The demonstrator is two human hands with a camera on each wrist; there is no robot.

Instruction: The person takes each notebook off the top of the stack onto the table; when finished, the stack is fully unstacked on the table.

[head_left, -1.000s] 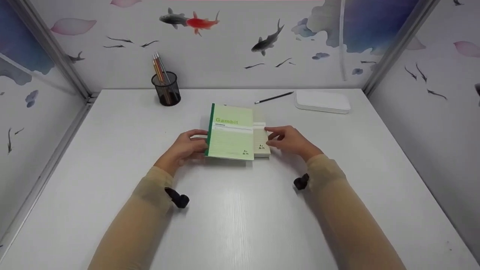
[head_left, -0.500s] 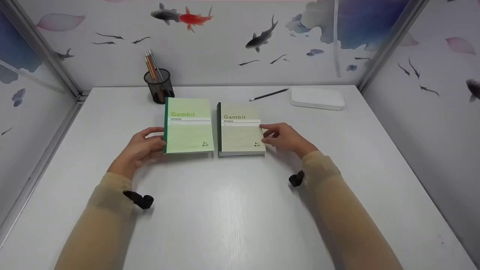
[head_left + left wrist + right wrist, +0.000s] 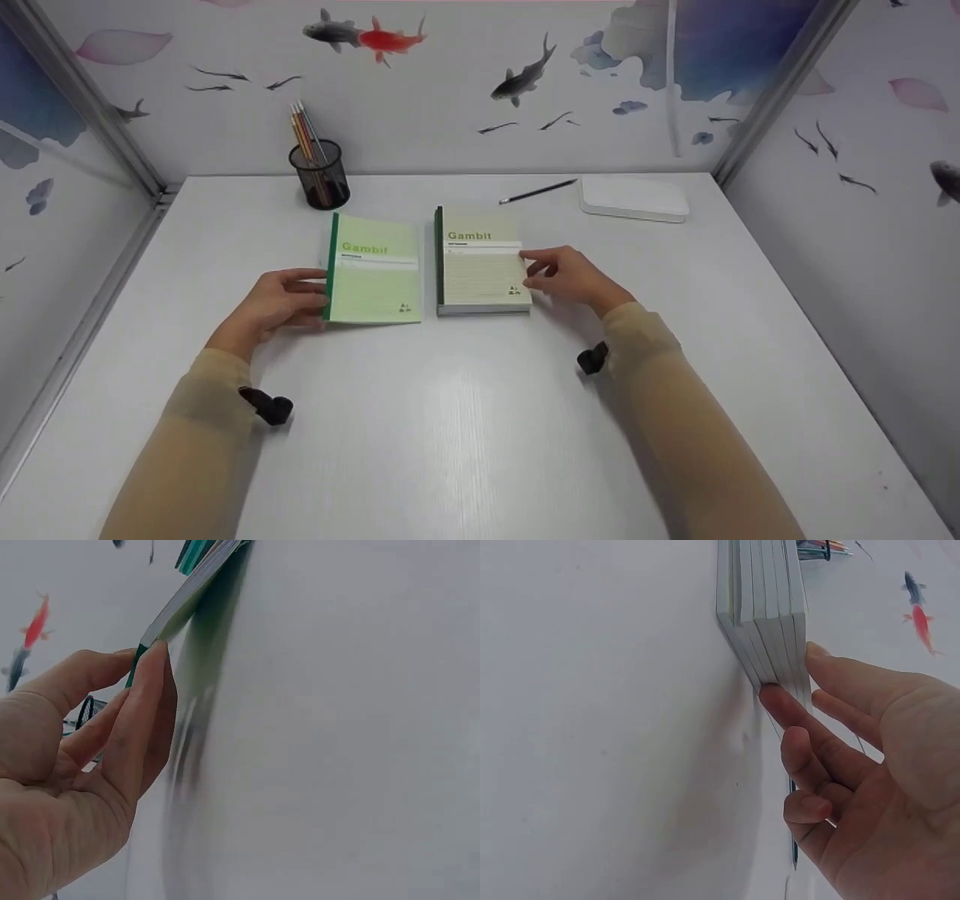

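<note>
A light green notebook (image 3: pixel 375 289) with a dark green spine lies slightly tilted on the left. My left hand (image 3: pixel 283 304) pinches it by the spine. From the left wrist view, the notebook's spine edge (image 3: pixel 141 651) is raised between thumb and fingers, with the table beneath. To its right, apart from it, lies a stack of notebooks (image 3: pixel 484 270) with a beige cover on top. My right hand (image 3: pixel 566 274) grips the stack's right edge. The right wrist view shows several layers of page edges (image 3: pixel 769 615), with the thumb at the top cover and a finger against the lower edge.
A black mesh pen cup (image 3: pixel 322 180) with several pencils stands behind the green notebook. A single dark pencil (image 3: pixel 538 192) lies near the table's back edge, beside a white flat case (image 3: pixel 634 199). Printed walls (image 3: pixel 420 97) enclose the white table (image 3: pixel 442 435).
My left hand has drawn the green notebook leftward off the beige-covered stack, then lowered it and brought it a little nearer. My right hand has stayed at the stack's right edge.
</note>
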